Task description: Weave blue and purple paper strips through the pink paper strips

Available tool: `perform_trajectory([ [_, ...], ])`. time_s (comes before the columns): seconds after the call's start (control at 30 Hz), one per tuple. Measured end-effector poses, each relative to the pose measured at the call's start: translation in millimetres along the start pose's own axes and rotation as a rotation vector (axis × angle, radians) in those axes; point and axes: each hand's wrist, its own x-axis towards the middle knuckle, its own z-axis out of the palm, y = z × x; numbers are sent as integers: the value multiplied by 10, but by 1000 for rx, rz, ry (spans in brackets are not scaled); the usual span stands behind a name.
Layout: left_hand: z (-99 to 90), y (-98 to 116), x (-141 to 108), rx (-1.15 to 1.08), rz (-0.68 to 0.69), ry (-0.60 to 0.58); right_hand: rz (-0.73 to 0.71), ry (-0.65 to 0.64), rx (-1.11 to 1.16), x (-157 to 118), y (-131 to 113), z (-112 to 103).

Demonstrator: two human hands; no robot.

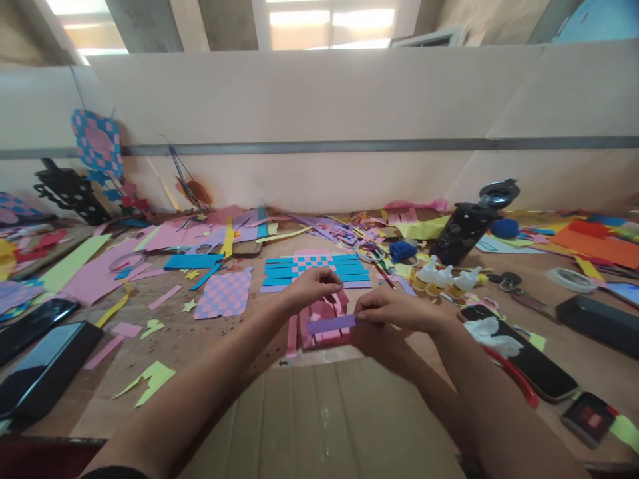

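Right hand [399, 309]: fingers pinched closed on a purple paper strip [332, 324], which runs left from the fingertips. Left hand [312, 289]: fingers curled above the strip; grip cannot be determined. Directly below the fingers: a pink paper weave [324, 334], apparently partial, with strip ends loose. Beyond the fingers: a blue-and-pink woven mat [317, 271], apparently complete

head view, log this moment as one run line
right hand: holds purple paper strip | left hand: above pink paper weave | nearby: blue-and-pink paper weave
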Motion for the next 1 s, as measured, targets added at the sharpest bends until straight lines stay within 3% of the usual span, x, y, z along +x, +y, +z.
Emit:
perform_trajectory([
  [0.23,0,-34,-23,40,29,60,157,377,-351,155,122,135],
  [0.33,8,-27,-14,77,58,58,129,497,-375,149,66,121],
  [0.4,23,-16,-9,110,82,67,37,545,-262,154,15,127],
  [0.5,67,-2,-1,140,120,83,-70,486,51,185,-25,177],
  [0.6,96,-16,3,164,149,93,-45,383,269,233,12,247],
  [0.73,20,-89,-35,259,150,13,7,372,250,272,102,269],
  [0.87,-117,-175,-102,581,147,-115,19,380,155,269,116,217],
  [1.0,-144,-230,-108,782,122,-109,35,374,153,254,73,191],
])
